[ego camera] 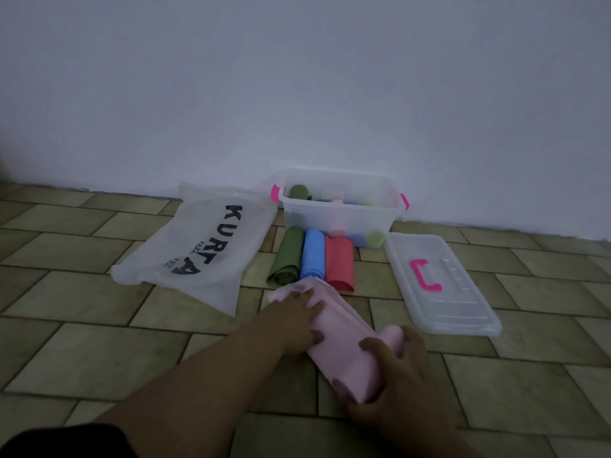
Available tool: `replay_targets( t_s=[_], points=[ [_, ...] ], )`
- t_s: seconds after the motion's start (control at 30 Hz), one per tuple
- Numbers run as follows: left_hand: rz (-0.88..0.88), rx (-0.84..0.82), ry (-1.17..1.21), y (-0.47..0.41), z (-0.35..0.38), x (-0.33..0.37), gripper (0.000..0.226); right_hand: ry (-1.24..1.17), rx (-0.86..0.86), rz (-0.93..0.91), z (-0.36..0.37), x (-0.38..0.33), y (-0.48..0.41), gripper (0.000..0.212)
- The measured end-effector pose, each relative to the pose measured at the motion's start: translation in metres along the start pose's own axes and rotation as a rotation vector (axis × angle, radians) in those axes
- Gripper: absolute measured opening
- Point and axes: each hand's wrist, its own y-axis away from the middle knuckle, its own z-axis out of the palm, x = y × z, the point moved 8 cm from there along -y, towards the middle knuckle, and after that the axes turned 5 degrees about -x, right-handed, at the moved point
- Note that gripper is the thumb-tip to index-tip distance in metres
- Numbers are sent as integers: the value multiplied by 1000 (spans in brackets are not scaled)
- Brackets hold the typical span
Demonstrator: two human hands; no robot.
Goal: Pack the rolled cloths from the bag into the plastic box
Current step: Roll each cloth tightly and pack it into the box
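A pink cloth lies stretched on the tiled floor, partly rolled at its near end. My right hand is curled around that rolled end. My left hand presses flat on the far part of the cloth. Beyond it lie a green roll, a blue roll and a red roll, side by side. The clear plastic box with pink clips stands by the wall with several rolled cloths inside. The white bag lies flat to the left.
The box's clear lid with a pink handle lies on the floor to the right. A pale wall runs close behind the box. Green-beige tiles cover the floor all around.
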Motion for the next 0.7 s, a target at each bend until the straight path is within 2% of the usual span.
replay_targets(
  t_s=[0.13, 0.23, 0.33, 0.43, 0.57, 0.7],
  points=[
    [-7, -16, 24, -2, 1, -2, 75, 130, -211, 19, 7, -3, -10, 94],
    [-8, -22, 6, -4, 1, -2, 74, 334, -285, -116, -2, -5, -15, 96],
    [-19, -11, -22, -4, 1, -1, 74, 497, -376, -315, -8, -18, -18, 69],
    [-18, -22, -45, -3, 1, 1, 74, 538, -374, -407, -15, -32, -25, 49],
    [-8, -22, -54, -3, -3, 1, 73, 628, -423, -478, -16, -33, -31, 41],
    [-14, -32, -67, 1, -3, 4, 72, 597, -453, -508, -16, -35, -32, 38]
  ],
)
